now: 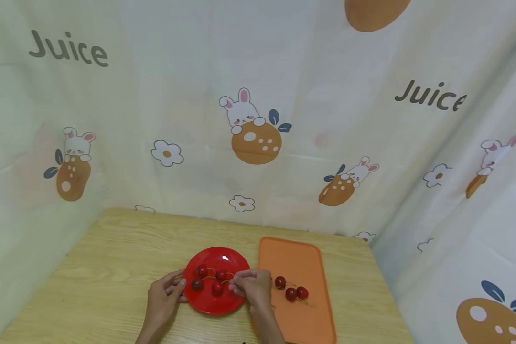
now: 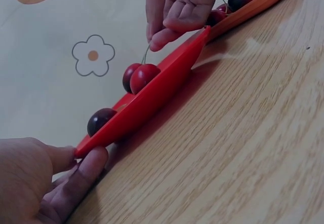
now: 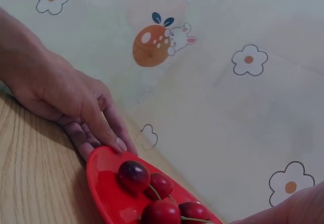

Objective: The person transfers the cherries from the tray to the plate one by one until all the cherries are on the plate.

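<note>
A: Round red plastic plate (image 1: 216, 301), near edge of the light wood-grain desk (image 1: 112, 267). Four dark red cherries on it; the one by its left rim (image 1: 197, 284) sits alone, three others closer to the middle and right.

B: Right hand (image 1: 251, 286)?

A: Over the plate's right rim, palm down, fingers curled inward. The left wrist view shows the fingertips (image 2: 162, 37) pinching a thin cherry stem (image 2: 145, 54) that runs down to a bright red cherry (image 2: 145, 77) resting low against the plate surface, a second cherry tight behind it. Forearm comes in from the bottom edge of the head view.

B: Left hand (image 1: 166, 296)?

A: At the plate's left rim. Thumb on top of the rim, fingers straight-ish beneath and beside it on the desk, seen clearly from the right wrist view (image 3: 76, 102). Light touch on the rim, not a closed grip. In the left wrist view the plate looks tilted, left edge low at the thumb.

B: Surroundings?

A: Flat orange rectangular tray (image 1: 298, 282) just right of the plate, almost touching. Three more dark cherries (image 1: 290, 290) with stems lie on it, clustered near its left-middle. Behind and on both sides, a pale curtain (image 1: 258, 95) printed with rabbits, oranges, flowers and the word "Juice".
</note>
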Tool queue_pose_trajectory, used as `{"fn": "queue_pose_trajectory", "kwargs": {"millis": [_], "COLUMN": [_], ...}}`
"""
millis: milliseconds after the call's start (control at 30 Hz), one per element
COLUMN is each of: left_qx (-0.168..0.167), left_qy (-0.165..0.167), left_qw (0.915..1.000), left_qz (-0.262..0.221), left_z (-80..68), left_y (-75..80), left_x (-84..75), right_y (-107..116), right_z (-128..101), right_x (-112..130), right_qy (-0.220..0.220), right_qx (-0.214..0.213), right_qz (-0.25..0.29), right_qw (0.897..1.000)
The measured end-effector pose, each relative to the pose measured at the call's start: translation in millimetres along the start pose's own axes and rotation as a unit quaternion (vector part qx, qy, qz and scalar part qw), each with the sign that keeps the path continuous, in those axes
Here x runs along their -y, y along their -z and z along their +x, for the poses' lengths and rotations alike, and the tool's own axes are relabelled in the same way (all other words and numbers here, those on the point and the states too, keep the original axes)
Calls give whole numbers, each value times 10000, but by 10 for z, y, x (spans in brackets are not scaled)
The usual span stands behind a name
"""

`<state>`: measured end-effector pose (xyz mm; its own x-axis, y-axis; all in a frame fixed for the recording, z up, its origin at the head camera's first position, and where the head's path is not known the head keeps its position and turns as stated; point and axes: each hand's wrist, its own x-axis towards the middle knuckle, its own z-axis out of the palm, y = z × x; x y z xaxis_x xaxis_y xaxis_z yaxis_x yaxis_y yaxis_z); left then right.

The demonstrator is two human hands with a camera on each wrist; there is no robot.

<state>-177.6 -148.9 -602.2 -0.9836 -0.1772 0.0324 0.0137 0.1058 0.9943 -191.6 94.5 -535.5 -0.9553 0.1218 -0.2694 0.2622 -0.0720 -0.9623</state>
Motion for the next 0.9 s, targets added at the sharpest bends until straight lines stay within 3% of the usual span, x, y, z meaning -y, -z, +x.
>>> {"fn": "queue_pose_trajectory", "kwargs": {"millis": [467,733,900], "left_qx": [5,-29,-121], "left_qy": [-48,-120,-188], "left_qw": [10000,9999,9995], "left_qz": [15,-98,-205], "left_z": [-7,-21,-41], "left_y": [-8,-30,-48], "left_x": [15,42,54], "right_y": [-124,-173,-199], "right_z": [59,88,89], "right_x": [-43,-98,-129], "right_qy": [561,1395,1577], "right_qx": [-599,-954,-1002], "right_qz": [-697,-1608,-1955], "right_qw": [9942,9724,9627]}}
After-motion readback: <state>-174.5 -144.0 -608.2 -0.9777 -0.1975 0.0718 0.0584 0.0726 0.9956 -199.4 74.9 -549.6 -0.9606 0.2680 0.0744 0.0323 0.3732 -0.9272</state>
